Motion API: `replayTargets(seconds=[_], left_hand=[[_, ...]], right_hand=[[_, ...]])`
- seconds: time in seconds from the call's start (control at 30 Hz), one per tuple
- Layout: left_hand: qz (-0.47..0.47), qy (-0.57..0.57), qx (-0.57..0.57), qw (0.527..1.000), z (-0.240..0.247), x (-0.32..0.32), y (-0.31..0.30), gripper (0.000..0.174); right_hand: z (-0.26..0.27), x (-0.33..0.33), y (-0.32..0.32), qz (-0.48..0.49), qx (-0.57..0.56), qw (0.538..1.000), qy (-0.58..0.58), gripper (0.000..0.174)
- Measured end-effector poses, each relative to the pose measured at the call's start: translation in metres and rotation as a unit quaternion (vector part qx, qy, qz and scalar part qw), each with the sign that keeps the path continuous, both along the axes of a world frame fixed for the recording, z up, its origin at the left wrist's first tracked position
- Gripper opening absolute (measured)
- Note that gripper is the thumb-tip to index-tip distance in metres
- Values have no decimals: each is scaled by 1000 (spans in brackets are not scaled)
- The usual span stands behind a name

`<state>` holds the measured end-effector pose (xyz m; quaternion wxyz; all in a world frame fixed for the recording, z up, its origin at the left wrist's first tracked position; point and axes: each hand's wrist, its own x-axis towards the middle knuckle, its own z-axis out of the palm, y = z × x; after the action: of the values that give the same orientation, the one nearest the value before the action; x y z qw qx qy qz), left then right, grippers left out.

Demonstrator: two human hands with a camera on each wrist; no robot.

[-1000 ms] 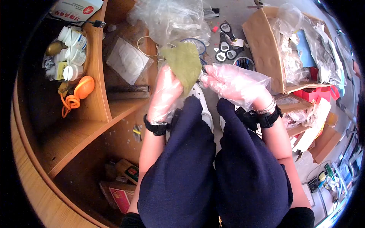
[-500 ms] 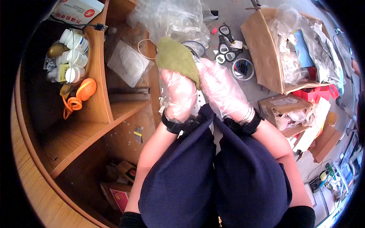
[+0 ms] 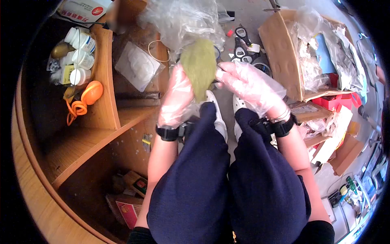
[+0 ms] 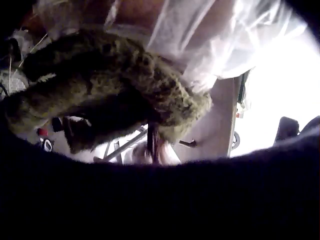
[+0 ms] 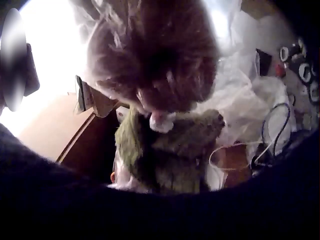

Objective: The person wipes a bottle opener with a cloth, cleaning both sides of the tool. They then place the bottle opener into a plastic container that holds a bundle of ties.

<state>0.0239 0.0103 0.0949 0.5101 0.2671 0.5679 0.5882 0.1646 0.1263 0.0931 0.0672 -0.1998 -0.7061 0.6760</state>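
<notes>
Head: left hand (image 3: 176, 97) grips green cloth (image 3: 199, 65); right hand (image 3: 252, 87), grip unclear; box (image 3: 281, 53) (cardboard) holds plastic (image 3: 310, 67).

2 gloved hands (image 3: 176, 97), 1 green cloth (image 3: 198, 65), 2 white shoes (image 3: 219, 116), 2 black wrist straps (image 3: 167, 133)

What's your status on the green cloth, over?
Left hand gripping green cloth. Right hand close to its edge, hold unclear. Loose clear plastic just beyond, possible snag.

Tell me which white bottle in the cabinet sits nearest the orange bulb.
The lowest white bottle in the head view, just above the orange bulb; the other white bottles sit higher up, farther from it.
</notes>
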Motion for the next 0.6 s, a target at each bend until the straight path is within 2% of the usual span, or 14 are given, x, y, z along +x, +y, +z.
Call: replayTargets(seconds=[0.07,0.13,0.2,0.23,0.3,0.33,0.37,0.4,0.43,0.53,0.57,0.6], left_hand=[[84,-53,53,994,-11,4,1,26],[103,-30,87,990,-29,12,3,29],[292,-35,127,947,-38,24,13,30],[326,-37,139,934,-41,26,18,29],[316,-34,140,938,-41,24,19,29],[306,-32,138,941,-40,23,20,29],[112,-378,287,873,-44,14,8,26],[111,-379,287,873,-49,9,4,26],[119,-303,254,911,-47,5,3,26],[137,-60,147,978,-39,-2,5,25],[142,24,105,984,-36,-3,4,25],[145,108,64,981,-33,-3,4,25]], right_hand=[[-21,-9,-10,-67,34,995,65,36],[-8,-10,-20,-104,-4,994,26,34],[-1,-15,-27,-121,1,992,17,32],[-3,-18,-30,-151,70,986,19,30],[-9,-21,-35,-189,213,956,66,24],[-9,-21,-35,-189,214,956,65,24],[-9,-21,-34,-220,157,960,70,22],[-10,-20,-33,-250,98,960,74,20],[-19,-22,-23,-199,172,965,-15,19],[-23,-11,-19,-238,186,952,38,20],[-26,-16,-22,-282,396,870,82,26],[-26,-17,-23,-281,395,871,81,26]])
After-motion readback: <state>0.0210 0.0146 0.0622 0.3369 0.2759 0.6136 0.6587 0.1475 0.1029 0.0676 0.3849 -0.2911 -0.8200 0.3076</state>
